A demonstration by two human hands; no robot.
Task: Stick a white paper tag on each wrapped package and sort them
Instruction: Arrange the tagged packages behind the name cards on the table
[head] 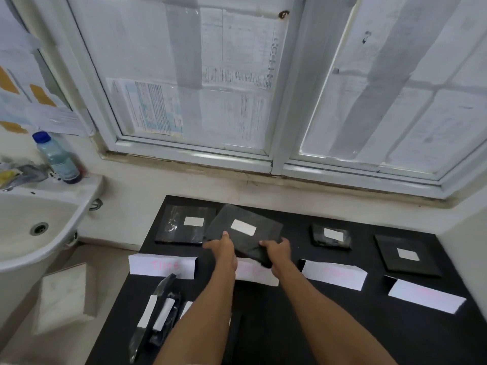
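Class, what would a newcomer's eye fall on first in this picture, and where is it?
The left hand and right hand hold a black wrapped package, white tag on top, tilted over the middle of the black table. A paper-covered window fills the wall above, and a white sink sits at the left.

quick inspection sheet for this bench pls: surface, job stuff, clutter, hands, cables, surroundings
surface: black table, four white paper strips laid in a row across it
job's things: held package with white tag, held tilted; left package, small package and right package lie flat, each tagged; narrow wrapped items at front left
clutter: bottle on the sink rim
hands: left hand and right hand both grip the held package's near edge
cables: nothing seen
surroundings: sink at left, window behind, papers taped over its panes
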